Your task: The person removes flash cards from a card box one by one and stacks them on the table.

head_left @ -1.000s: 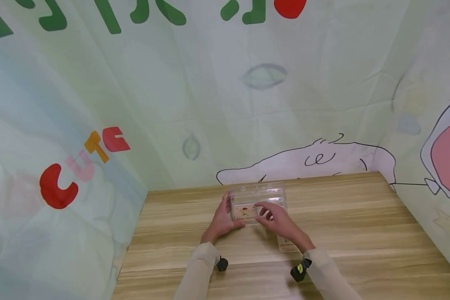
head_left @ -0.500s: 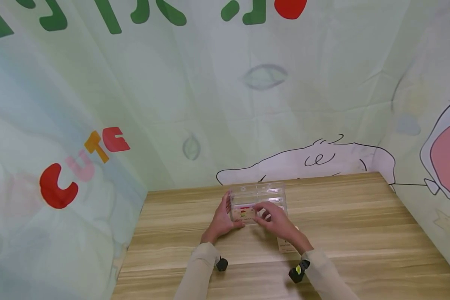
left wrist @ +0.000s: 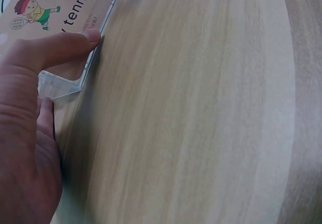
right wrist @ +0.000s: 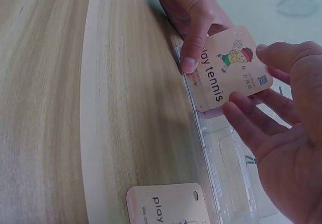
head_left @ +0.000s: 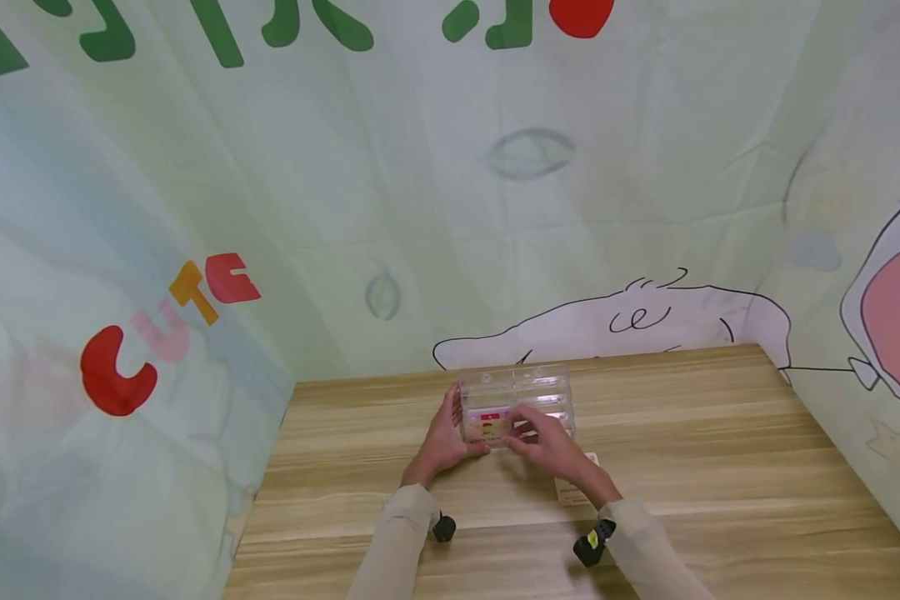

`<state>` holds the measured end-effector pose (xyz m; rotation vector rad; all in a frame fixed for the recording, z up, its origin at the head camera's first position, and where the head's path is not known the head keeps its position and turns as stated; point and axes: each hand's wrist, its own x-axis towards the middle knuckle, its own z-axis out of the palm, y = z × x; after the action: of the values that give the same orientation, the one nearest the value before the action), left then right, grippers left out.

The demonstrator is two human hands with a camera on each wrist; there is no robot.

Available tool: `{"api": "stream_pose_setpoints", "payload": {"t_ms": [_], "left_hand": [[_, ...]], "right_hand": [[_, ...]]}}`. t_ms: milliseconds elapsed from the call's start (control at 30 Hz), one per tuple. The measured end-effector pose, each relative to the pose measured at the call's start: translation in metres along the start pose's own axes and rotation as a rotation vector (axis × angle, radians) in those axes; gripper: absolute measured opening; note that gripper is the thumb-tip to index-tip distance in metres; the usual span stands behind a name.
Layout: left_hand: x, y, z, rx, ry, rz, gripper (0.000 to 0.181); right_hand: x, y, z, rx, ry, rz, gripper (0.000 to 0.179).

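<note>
A clear plastic case [head_left: 540,382] with several compartments stands near the table's back edge. My left hand [head_left: 444,437] grips its left end, the thumb [left wrist: 83,38] lying over the front edge. At the case's front left is a flashcard [right wrist: 221,73] reading "play tennis", with a drawing of a child holding a racket. My right hand [head_left: 547,442] pinches this flashcard at its right edge, the thumb [right wrist: 274,54] at the top corner and fingertips lower down. In the head view a red strip shows just behind the card's top.
A second flashcard [right wrist: 171,201], printed "play", lies on the wooden table [head_left: 690,467] in front of the case, partly under my right forearm. A printed cloth backdrop [head_left: 420,208] rises behind the table and along its sides.
My right hand has shifted slightly left along the flashcard. The card's picture sits lower, and a red strip has come into view above it. The left hand and the case have stayed put.
</note>
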<state>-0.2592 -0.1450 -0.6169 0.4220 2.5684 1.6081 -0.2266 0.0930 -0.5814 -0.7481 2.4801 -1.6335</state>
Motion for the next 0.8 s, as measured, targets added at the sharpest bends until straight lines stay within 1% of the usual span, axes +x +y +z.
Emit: {"api": "stream_pose_setpoints", "payload": {"t_ms": [100,267,400,633,733,800], "left_hand": [[0.001,-0.001,0.0,0.008,-0.002,-0.002,0.128],[0.0,0.0,0.001,0.006,-0.002,0.0,0.129],[-0.001,0.001,0.001,-0.005,0.004,0.013,0.128],[0.001,-0.002,0.001,0.002,0.007,0.016,0.128],[0.001,-0.004,0.002,-0.007,0.009,0.026,0.128],[0.001,-0.005,0.002,-0.013,0.009,0.031,0.129]], "right_hand": [[0.001,0.001,0.001,-0.016,-0.013,-0.028,0.019],[0.003,0.002,0.002,-0.061,-0.008,-0.061,0.021],[0.003,0.002,0.001,-0.103,0.016,-0.074,0.023],[0.003,-0.007,-0.007,-0.116,0.027,-0.051,0.028],[0.004,-0.01,-0.01,-0.132,0.045,-0.069,0.028],[0.004,-0.011,-0.012,-0.139,0.071,-0.098,0.028]]}}
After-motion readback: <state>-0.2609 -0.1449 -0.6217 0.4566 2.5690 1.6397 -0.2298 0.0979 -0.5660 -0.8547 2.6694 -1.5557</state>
